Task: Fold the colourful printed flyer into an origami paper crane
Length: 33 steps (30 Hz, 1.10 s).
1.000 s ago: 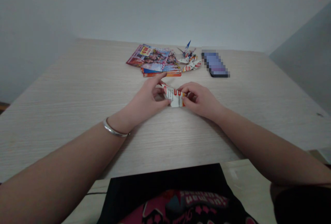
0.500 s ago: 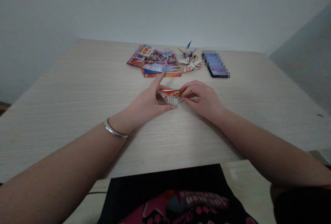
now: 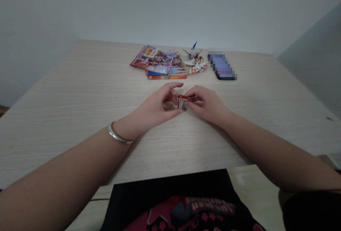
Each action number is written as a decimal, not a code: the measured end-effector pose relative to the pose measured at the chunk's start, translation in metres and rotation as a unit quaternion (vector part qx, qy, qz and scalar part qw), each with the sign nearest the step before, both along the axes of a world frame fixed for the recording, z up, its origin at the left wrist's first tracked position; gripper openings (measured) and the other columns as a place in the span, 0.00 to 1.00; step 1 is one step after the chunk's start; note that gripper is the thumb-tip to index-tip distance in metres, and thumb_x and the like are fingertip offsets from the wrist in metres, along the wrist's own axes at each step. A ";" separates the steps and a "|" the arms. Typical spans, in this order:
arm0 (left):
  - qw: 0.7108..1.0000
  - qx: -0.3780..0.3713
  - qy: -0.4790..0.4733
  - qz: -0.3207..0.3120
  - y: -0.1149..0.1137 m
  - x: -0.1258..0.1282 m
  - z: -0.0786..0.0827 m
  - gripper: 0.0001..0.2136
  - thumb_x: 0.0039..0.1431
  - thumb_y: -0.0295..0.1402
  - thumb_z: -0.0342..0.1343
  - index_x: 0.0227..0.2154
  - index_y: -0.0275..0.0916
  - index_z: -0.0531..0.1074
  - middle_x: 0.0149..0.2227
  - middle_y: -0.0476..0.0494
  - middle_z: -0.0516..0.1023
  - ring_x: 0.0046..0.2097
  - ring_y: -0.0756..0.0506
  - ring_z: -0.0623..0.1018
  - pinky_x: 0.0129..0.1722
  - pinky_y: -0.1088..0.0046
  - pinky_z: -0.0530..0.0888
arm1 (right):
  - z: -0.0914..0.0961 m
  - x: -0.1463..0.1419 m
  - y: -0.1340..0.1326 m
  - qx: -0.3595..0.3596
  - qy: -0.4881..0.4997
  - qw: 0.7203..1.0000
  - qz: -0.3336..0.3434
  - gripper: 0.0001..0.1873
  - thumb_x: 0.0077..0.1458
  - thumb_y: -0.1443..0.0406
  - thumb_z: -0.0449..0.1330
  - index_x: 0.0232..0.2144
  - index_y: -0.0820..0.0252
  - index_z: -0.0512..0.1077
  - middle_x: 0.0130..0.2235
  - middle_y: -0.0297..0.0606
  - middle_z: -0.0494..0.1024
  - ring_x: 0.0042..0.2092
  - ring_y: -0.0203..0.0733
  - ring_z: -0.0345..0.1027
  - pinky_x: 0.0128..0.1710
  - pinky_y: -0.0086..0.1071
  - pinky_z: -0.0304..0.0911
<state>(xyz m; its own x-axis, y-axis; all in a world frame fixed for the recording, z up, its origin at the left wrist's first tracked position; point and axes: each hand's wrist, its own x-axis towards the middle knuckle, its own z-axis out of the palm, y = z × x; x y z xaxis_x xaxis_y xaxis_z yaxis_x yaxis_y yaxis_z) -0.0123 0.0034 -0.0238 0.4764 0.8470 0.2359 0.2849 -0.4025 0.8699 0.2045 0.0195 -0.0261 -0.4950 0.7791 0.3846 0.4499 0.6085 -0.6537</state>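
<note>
Between my hands is a small piece of folded printed paper [image 3: 183, 97], red on top, turned nearly edge-on and partly hidden by fingers. My right hand [image 3: 209, 101] pinches its right end between thumb and fingertips. At its left end is my left hand [image 3: 151, 106], a silver bangle on the wrist. The left thumb tip and curled fingers touch the paper there, while the index finger stretches out above it. Both hands are low over the pale wood-grain table [image 3: 93, 92].
Beyond my hands lies a stack of colourful printed leaflets [image 3: 162, 62]. Beside it are folded paper cranes [image 3: 196, 62] with raised points and wings. A phone [image 3: 222, 67], partly pixelated, lies to their right. A wall [image 3: 170, 7] rises behind the table's far edge.
The folded paper has turned from showing its broad red and white faces to nearly edge-on. My left index finger has come down and the left fingers have curled in. My right hand keeps its pinch.
</note>
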 end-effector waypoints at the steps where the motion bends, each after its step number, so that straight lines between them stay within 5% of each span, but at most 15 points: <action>1: 1.000 0.021 0.016 0.003 0.000 0.000 0.001 0.31 0.55 0.34 0.63 0.61 0.42 0.62 0.52 0.39 0.72 0.50 0.43 0.76 0.50 0.63 0.77 | 0.001 0.000 0.000 -0.011 0.006 1.000 0.001 0.04 0.55 0.65 0.59 0.35 0.56 0.72 0.36 0.37 0.78 0.37 0.41 0.73 0.40 0.39 0.72; 5: 0.991 0.100 0.079 0.027 0.002 0.000 0.006 0.22 0.52 0.36 0.65 0.51 0.42 0.72 0.56 0.38 0.69 0.59 0.39 0.70 0.58 0.57 0.72 | 0.003 -0.002 -0.001 -0.064 0.033 0.997 -0.010 0.04 0.54 0.65 0.60 0.34 0.56 0.74 0.34 0.35 0.80 0.36 0.41 0.74 0.41 0.39 0.72; 10: 0.995 0.046 0.080 0.030 0.000 0.004 0.008 0.11 0.61 0.40 0.56 0.42 0.39 0.73 0.41 0.43 0.78 0.42 0.44 0.77 0.44 0.64 0.76 | 0.003 -0.003 0.000 -0.109 0.067 0.991 -0.040 0.04 0.53 0.63 0.63 0.32 0.57 0.72 0.31 0.33 0.80 0.31 0.38 0.72 0.35 0.36 0.70; 16: 0.994 0.013 0.056 0.088 -0.001 0.007 0.008 0.09 0.60 0.35 0.56 0.42 0.38 0.72 0.35 0.48 0.77 0.35 0.48 0.76 0.34 0.72 0.72 | 0.001 -0.007 -0.001 -0.166 0.094 0.982 -0.014 0.11 0.53 0.61 0.64 0.38 0.55 0.69 0.30 0.31 0.78 0.29 0.37 0.72 0.30 0.33 0.68; 20: 0.995 -0.025 0.024 0.097 0.000 0.006 0.003 0.17 0.60 0.35 0.57 0.51 0.40 0.67 0.31 0.52 0.74 0.33 0.48 0.76 0.33 0.72 0.71 | 0.000 -0.008 -0.001 -0.188 0.087 0.978 -0.012 0.19 0.51 0.63 0.65 0.44 0.53 0.64 0.27 0.26 0.77 0.28 0.36 0.72 0.28 0.31 0.65; 26: 0.993 0.017 0.073 0.094 0.002 0.003 0.000 0.17 0.58 0.35 0.59 0.49 0.39 0.64 0.34 0.49 0.75 0.35 0.47 0.76 0.34 0.70 0.71 | -0.003 -0.008 0.000 -0.158 0.074 0.984 -0.028 0.19 0.51 0.63 0.65 0.42 0.52 0.61 0.35 0.30 0.82 0.29 0.35 0.73 0.28 0.31 0.65; 33: 0.968 0.076 0.203 0.126 0.008 0.004 0.002 0.09 0.60 0.35 0.56 0.41 0.37 0.74 0.39 0.41 0.79 0.44 0.39 0.76 0.48 0.58 0.72 | -0.003 -0.009 0.000 -0.105 0.010 0.993 -0.058 0.17 0.52 0.65 0.66 0.44 0.55 0.67 0.36 0.32 0.83 0.33 0.38 0.75 0.34 0.33 0.67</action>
